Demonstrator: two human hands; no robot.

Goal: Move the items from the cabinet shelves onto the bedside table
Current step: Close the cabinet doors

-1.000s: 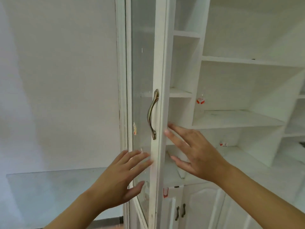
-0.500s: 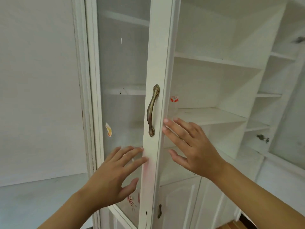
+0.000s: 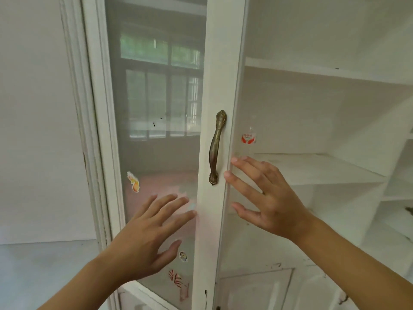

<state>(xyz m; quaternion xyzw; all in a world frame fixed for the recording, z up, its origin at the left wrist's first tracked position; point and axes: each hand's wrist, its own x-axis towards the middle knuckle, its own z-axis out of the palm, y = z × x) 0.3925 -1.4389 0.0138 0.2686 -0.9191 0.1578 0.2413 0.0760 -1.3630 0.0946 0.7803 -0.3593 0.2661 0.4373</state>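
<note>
Both hands spread open at a white cabinet door, left hand near its glass, right hand at its edge; push it wide before reaching the clear glass on the middle shelf.

Two spread hands, left hand and right hand, flanking glass cabinet door

The cabinet door and shelves are painted white, the handle is finished in tarnished bronze, and red-and-orange stickers are scattered on the glass pane.
</note>
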